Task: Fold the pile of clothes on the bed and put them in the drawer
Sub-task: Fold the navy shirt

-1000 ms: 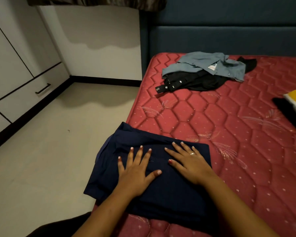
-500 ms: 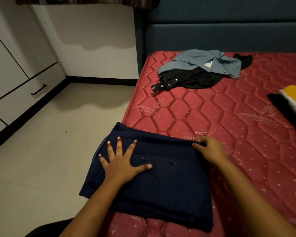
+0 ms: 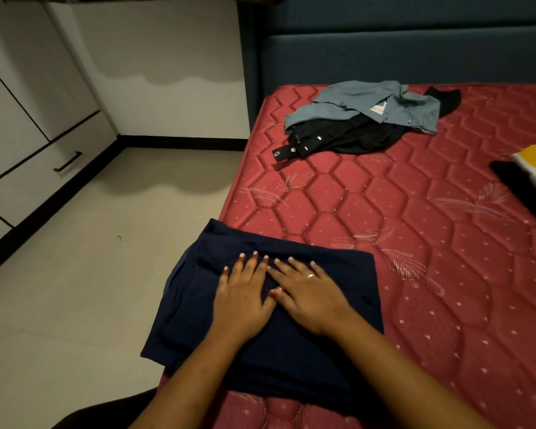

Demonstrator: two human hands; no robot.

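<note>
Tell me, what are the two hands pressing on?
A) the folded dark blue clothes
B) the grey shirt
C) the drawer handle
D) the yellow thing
A: left hand and right hand lie flat, side by side, on the folded dark blue garment.

The folded navy garment (image 3: 291,351) at the near edge is looking like smooth, matt woven cloth. The red mattress (image 3: 384,196) under it is showing quilted fabric with a faint sheen and glinting stitched sprigs. Farther off, the grey-blue shirt (image 3: 353,100) is lying as soft matt cloth over a black garment (image 3: 362,139). The headboard (image 3: 415,57) is looking upholstered and matt. On the left, the floor (image 3: 75,289) is reflecting light smoothly, and the pale drawer front (image 3: 28,187) is showing a matt face with a dark handle (image 3: 67,161). A ring (image 3: 310,276) is gleaming like metal.
</note>
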